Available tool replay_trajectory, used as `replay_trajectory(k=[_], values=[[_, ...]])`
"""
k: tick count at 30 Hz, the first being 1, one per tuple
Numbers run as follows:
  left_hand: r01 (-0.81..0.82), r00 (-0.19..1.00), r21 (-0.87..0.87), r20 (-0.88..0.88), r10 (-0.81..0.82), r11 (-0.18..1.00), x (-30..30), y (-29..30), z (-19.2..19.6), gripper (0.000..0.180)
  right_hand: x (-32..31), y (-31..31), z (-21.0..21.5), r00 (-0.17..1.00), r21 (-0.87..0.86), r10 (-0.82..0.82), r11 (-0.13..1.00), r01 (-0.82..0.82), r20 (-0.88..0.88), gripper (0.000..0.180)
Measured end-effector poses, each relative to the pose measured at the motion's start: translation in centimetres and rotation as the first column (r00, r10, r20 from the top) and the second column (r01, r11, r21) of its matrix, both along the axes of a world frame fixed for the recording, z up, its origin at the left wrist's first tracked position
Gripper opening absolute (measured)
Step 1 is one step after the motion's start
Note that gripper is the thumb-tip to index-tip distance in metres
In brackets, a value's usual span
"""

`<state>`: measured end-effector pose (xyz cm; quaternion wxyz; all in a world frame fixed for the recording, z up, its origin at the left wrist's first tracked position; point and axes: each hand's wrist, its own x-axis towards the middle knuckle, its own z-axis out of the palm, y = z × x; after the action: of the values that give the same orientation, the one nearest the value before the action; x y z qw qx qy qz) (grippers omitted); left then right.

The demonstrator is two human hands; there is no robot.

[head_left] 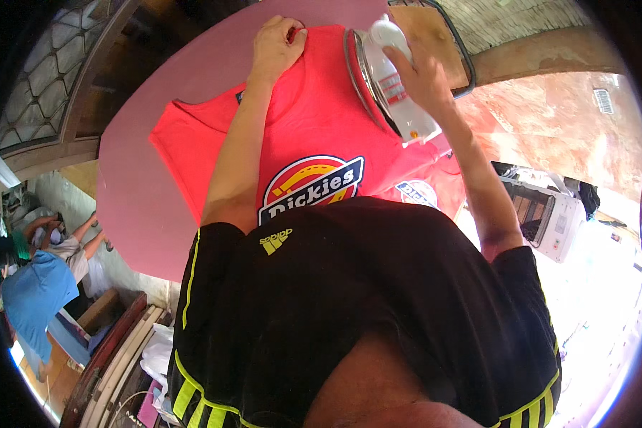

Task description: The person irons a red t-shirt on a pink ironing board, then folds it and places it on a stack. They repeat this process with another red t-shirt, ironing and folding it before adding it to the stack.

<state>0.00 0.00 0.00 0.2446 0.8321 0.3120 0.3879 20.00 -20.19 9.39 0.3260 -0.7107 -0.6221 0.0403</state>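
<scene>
A red sleeveless shirt (314, 93) with a round multicoloured print on its front lies spread before me. My left hand (278, 46) is at its far upper edge, fingers bent, with a bit of red cloth between thumb and fingers. My right hand (424, 82) grips a white clothes iron (389, 78) at the right side of the shirt. The iron is tilted, its shiny metal soleplate facing left; whether its edge touches the cloth I cannot tell. More red cloth with a smaller print (417, 191) lies near my right forearm, partly hidden by my body.
Under the shirt is a pink table (139, 171) with a rounded edge. A dark-framed chair or stand with a tan panel (424, 32) is beyond the iron. A white appliance (556, 225) stands at right. At far left is another person in a blue top (39, 292), near stacked boards (114, 357).
</scene>
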Motion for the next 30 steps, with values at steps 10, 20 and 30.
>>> replay_trajectory(k=[10, 20, 30], values=[[0.046, 0.999, -0.117, -0.011, -0.047, 0.992, -0.8, 1.3, 0.4, 0.016, -1.3, 0.8, 1.1, 0.991, -0.141, 0.099, 0.984, -0.111, -0.086, 0.034], [-0.063, 0.983, -0.03, -0.175, 0.057, 0.998, -1.1, 1.1, 0.8, 0.026, -1.1, 5.3, -0.7, 0.984, -0.016, 0.174, 0.985, -0.173, 0.045, 0.035], [0.076, 0.983, 0.031, -0.167, -0.07, 0.997, -1.3, 2.9, -0.5, 0.01, -0.9, 0.6, 1.7, 0.921, -0.05, 0.388, 0.92, -0.389, -0.035, 0.031]])
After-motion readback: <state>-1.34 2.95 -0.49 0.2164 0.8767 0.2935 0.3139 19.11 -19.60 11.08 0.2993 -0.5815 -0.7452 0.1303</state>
